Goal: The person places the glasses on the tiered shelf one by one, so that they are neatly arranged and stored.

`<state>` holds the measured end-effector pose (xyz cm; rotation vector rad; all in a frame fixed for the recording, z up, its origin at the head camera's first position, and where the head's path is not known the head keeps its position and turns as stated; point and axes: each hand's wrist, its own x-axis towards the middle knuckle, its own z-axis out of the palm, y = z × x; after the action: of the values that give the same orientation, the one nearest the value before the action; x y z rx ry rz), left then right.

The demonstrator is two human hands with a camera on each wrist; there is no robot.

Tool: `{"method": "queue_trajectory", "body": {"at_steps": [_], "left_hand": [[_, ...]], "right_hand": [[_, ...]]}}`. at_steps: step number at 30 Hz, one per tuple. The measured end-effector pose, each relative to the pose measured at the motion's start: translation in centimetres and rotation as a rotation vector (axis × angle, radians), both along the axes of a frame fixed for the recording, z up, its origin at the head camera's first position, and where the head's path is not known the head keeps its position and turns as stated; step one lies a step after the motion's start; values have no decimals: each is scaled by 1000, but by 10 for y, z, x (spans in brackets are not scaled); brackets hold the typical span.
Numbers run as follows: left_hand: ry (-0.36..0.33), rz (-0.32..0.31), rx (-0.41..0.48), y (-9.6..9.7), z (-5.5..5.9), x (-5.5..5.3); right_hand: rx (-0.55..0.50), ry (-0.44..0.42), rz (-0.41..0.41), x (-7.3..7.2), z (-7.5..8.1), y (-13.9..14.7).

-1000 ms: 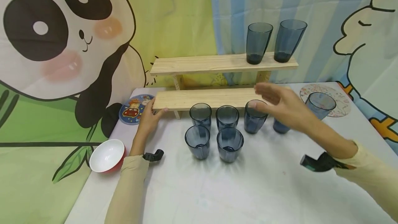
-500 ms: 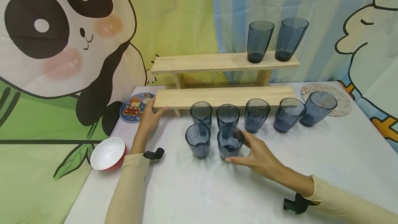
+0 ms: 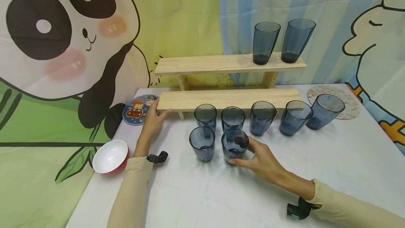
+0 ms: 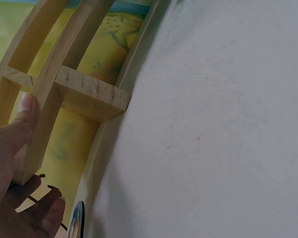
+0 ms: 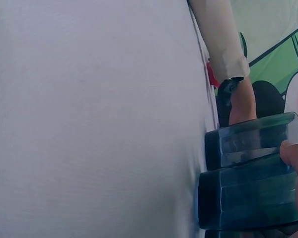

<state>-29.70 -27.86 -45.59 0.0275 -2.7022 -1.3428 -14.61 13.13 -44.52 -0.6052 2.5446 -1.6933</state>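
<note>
One blue tumbler stands upright on the white table, the right one of the near pair; the right hand grasps it from the right, thumb on the near side. It should handle as stiff, fairly light and slippery, breakable if glass, which I cannot tell; mid-wall looks the best hold, since the flare above should stop fingers sliding off. Just left is its near mate; five tumblers stand in a row farther off. Beyond, the left hand clasps the left end of the lower board, thumb along its near edge. Two far tumblers stand right on the upper board.
</note>
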Motion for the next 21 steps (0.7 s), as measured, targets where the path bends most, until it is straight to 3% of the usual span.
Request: {"method": "queue_trajectory", "body": {"at_steps": [4,8,16,21], "left_hand": [[4,-1,7,-1,-1,1],[3,4,5,0,-1,1],[-6,11,-9,1,1,1],[-2,10,-15,0,1,2]], "right_hand": [[39,-4,22,2,13,5],[85,-20,60,5,41,12],[167,70,130,-3,133,12],[142,89,112,-34,184,0]]}}
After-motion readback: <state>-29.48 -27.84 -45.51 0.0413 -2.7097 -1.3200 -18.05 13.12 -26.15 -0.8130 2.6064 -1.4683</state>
